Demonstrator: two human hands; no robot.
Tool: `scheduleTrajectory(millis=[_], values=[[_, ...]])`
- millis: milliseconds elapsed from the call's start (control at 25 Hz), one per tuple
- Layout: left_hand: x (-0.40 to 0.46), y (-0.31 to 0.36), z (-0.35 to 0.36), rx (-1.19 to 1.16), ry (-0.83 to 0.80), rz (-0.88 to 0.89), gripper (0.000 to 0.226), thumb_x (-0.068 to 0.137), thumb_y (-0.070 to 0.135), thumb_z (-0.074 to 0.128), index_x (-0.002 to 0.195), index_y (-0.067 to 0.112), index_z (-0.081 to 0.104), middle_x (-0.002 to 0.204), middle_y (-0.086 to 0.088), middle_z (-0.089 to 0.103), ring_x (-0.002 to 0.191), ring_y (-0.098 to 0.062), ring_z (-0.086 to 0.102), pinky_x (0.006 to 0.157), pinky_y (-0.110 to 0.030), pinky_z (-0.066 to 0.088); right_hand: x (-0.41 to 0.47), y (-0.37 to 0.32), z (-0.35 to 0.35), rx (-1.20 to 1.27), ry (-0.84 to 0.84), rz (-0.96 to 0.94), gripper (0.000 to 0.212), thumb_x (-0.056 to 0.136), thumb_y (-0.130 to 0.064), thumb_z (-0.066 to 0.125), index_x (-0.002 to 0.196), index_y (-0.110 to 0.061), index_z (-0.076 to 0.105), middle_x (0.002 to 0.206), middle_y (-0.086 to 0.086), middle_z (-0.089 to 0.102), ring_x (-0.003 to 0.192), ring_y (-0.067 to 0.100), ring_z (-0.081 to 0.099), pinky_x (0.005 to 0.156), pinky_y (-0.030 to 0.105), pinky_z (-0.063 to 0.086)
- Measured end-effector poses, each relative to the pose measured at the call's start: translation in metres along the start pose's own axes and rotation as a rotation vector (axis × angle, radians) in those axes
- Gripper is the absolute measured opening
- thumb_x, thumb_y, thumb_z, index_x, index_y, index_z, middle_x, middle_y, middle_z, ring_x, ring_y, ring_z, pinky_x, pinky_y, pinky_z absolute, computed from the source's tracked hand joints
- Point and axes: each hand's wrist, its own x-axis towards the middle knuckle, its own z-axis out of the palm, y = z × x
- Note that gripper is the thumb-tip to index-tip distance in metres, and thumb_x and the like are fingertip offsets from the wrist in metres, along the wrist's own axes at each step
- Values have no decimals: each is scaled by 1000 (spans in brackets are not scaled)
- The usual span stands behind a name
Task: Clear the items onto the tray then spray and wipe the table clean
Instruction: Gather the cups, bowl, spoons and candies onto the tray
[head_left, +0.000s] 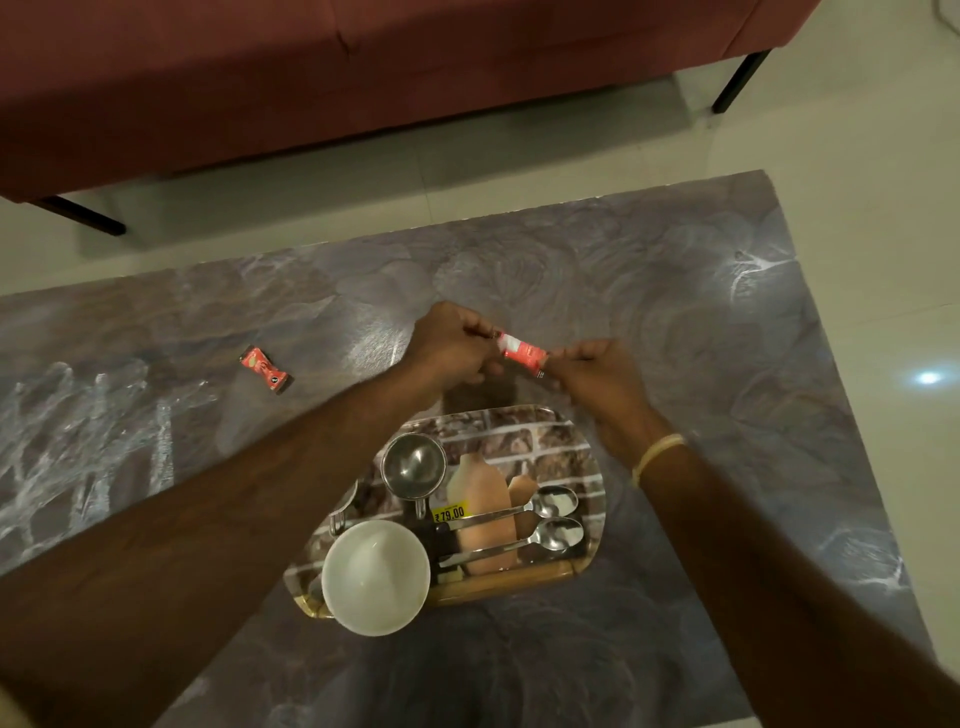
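A crinkly red wrapper (522, 355) stretches between both hands, left hand (453, 347) and right hand (597, 378) each pinching one end in curled fingers (480, 332), above the glossy marbled tabletop (675, 322).

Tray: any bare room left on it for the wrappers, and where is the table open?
The tray is bare only at its far end, beyond the steel cup. Bowl and spoons crowd the rest. The table is open right of the tray and beyond the loose wrapper.
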Motion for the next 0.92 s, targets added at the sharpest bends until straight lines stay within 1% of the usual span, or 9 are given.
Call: scheduleTrajectory(millis=[80,160,200,280,360,480,640,800,920], values=[[-10,-5,-6,245,-86,96,7,79,12,76,86,10,76,73,-4,74,58,-9,69,57,-18,56,-40,10,3,-96,5,65,36,63,-52,73,64,-16,72,55,3,68,48,14,63,55,30,50],[-18,-12,-6,501,-177,182,7,76,12,78,82,15,78,73,5,74,56,2,63,52,-5,47,-73,20,16,-175,11,89,30,78,-39,70,62,-14,69,53,1,67,45,11,64,46,20,48],[-21,-15,-4,593,-222,201,9,75,12,79,82,17,79,75,9,73,58,4,62,55,-4,48,-85,25,25,-198,15,81,26,84,-32,67,65,-15,69,55,1,67,47,13,65,43,19,48],[-25,-24,-1,683,-278,183,10,73,14,81,78,22,78,73,12,73,61,-2,67,67,-19,58,-97,39,45,-263,36,76,16,84,-25,65,74,-14,67,64,1,67,58,20,67,50,26,54],[-29,-33,2,709,-279,143,14,72,16,82,69,27,75,65,13,71,57,-9,71,69,-33,62,-100,49,57,-375,80,110,17,79,-27,67,84,-10,67,78,5,69,74,24,69,64,34,58],[-31,-41,9,803,-207,174,9,72,22,82,72,26,74,68,9,72,53,-10,69,71,-36,61,-100,50,63,-410,111,137,28,82,-30,69,98,-8,65,95,8,69,88,26,68,76,39,58],[-32,-43,15,891,-133,229,9,72,26,81,75,27,73,78,5,71,54,-11,62,74,-36,59,-100,43,62,-406,117,138,30,88,-34,66,101,-7,62,101,10,68,90,26,67,75,39,57],[-29,-44,16,898,-110,244,12,72,28,81,78,27,72,84,4,72,62,-15,64,76,-37,58,-100,42,63,-453,91,161,32,91,-34,65,107,-8,60,107,9,64,98,27,64,71,33,49],[-27,-46,15,889,-107,252,17,69,28,82,81,28,71,88,6,69,67,-14,62,71,-33,55,-97,48,65,-466,107,149,30,88,-31,67,106,-7,62,103,9,67,92,25,66,72,35,56]])
